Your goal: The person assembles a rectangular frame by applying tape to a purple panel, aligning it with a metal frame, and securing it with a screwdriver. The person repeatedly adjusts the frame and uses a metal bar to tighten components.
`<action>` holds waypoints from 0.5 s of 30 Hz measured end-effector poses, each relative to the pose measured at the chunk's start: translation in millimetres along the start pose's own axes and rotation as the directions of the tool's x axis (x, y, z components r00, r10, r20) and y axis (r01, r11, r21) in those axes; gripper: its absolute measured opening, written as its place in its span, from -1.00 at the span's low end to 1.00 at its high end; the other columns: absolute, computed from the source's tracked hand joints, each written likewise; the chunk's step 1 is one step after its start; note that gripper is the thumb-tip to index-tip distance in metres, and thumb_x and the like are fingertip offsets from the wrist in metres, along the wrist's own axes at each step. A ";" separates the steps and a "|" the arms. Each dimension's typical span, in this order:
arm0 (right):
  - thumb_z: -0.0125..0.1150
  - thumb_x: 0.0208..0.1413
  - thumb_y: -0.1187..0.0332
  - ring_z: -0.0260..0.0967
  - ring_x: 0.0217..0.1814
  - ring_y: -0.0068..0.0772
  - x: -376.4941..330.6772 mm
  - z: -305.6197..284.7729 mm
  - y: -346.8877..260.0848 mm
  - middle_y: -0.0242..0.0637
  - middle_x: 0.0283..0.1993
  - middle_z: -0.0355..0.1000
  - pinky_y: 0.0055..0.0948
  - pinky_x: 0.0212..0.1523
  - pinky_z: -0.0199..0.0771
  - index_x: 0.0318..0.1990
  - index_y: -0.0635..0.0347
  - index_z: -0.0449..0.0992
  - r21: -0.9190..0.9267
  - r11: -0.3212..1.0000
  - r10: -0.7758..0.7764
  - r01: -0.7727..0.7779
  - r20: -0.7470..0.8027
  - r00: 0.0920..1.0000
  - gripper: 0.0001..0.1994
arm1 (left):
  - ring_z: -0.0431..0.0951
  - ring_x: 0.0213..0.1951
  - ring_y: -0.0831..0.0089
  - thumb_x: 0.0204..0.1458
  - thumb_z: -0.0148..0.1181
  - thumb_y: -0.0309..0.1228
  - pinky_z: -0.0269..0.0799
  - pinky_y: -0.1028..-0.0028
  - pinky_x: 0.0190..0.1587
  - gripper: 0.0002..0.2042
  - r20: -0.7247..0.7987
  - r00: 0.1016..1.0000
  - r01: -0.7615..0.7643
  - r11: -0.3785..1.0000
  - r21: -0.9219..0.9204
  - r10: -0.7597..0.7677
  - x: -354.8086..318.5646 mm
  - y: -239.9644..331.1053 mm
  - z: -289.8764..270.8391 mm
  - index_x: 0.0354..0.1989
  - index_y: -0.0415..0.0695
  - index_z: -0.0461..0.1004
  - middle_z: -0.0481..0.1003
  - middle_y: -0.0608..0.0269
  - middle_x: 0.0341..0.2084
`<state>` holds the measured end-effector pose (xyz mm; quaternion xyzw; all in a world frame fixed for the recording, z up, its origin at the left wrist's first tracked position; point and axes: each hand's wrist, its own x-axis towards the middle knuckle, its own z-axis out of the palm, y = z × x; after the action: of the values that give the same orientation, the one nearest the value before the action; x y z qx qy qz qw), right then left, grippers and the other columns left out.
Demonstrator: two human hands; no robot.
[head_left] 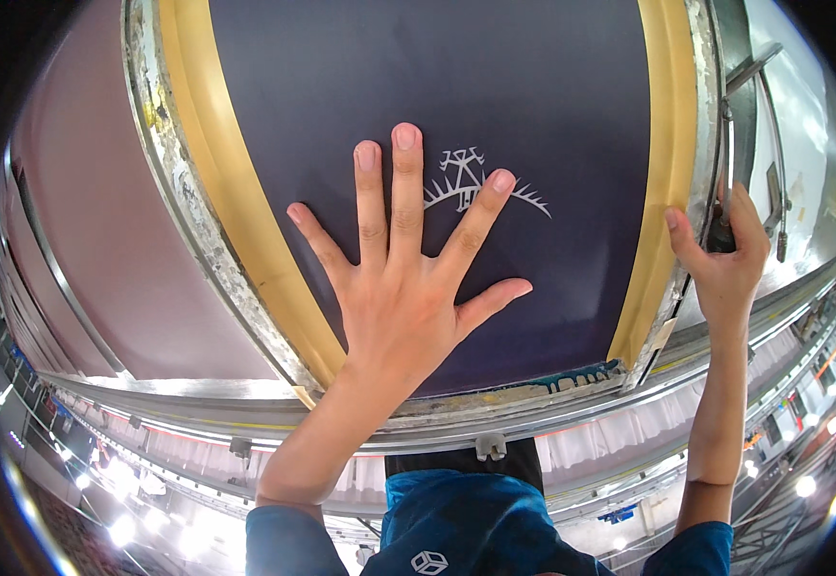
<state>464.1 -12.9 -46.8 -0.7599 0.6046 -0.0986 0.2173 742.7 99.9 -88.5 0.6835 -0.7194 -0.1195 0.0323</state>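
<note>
My left hand has its fingers spread wide over a dark printing screen. Palm and fingers look flat on, or just above, its surface; contact is hard to tell. A pale spiky emblem shows on the screen, partly covered by my index finger. Yellow-tan tape lines the screen's sides inside a worn, paint-stained metal frame. At the frame's right edge my right hand is curled around a dark handle, from which a thin metal rod runs away from me. My fingers partly hide the handle.
To the left lies a broad pinkish panel. A metal bar and a dark cable stand over the shiny surface at right. A long metal rail runs along the near side, with white curtain-like cloth below.
</note>
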 end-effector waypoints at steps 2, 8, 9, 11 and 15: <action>0.54 -0.08 0.38 0.35 -0.25 -0.52 -0.7 0.8 0.6 -0.31 -0.29 0.41 -0.54 -0.19 0.36 0.01 0.41 0.50 0.017 1.000 -0.001 0.001 0.003 1.000 -0.50 | -0.16 0.53 -0.14 -0.11 -0.05 0.56 -0.54 -0.41 0.37 -0.13 0.010 1.000 0.002 1.000 0.007 -0.002 0.3 0.9 -0.9 0.41 0.51 0.25 -0.08 -0.15 0.51; 0.53 -0.03 0.34 0.10 -0.34 -0.57 0.0 3.6 -1.6 -0.41 -0.39 0.15 -0.56 -0.33 0.13 -0.28 0.35 0.38 0.020 0.999 -0.031 0.031 -0.025 0.999 -0.62 | -0.16 0.52 -0.14 -0.11 -0.07 0.56 -0.54 -0.41 0.37 -0.13 0.002 1.000 -0.005 1.000 0.017 0.005 -0.8 1.3 1.6 0.42 0.50 0.23 -0.08 -0.14 0.51; 0.53 -0.05 0.35 0.17 -0.32 -0.55 -0.9 2.6 -0.8 -0.38 -0.37 0.22 -0.54 -0.29 0.20 -0.21 0.36 0.41 0.003 1.000 -0.031 0.031 -0.017 0.999 -0.60 | -0.16 0.52 -0.14 -0.11 -0.07 0.56 -0.54 -0.41 0.37 -0.13 0.003 1.000 -0.006 1.000 0.019 0.006 -1.0 1.6 1.4 0.43 0.50 0.23 -0.08 -0.14 0.51; 0.54 -0.08 0.36 0.36 -0.26 -0.50 -2.7 0.3 3.0 -0.29 -0.28 0.41 -0.52 -0.19 0.37 0.02 0.41 0.50 -0.037 0.999 -0.025 0.026 0.006 1.000 -0.49 | -0.15 0.52 -0.14 -0.10 -0.08 0.56 -0.54 -0.41 0.37 -0.13 0.007 1.000 -0.005 1.000 0.023 0.005 -0.6 1.4 0.5 0.43 0.50 0.22 -0.07 -0.14 0.51; 0.54 -0.09 0.37 0.43 -0.24 -0.48 -3.0 0.2 4.6 -0.27 -0.26 0.48 -0.51 -0.16 0.44 0.09 0.41 0.53 -0.027 0.999 -0.027 0.027 -0.002 1.000 -0.44 | -0.15 0.52 -0.14 -0.11 -0.08 0.56 -0.53 -0.41 0.37 -0.12 -0.003 1.000 -0.011 0.999 0.033 0.011 0.0 1.0 1.5 0.43 0.51 0.21 -0.06 -0.14 0.50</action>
<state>459.4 -10.7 -48.7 -0.7708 0.5959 -0.0942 0.2048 741.3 100.1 -89.7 0.6801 -0.7250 -0.1065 0.0228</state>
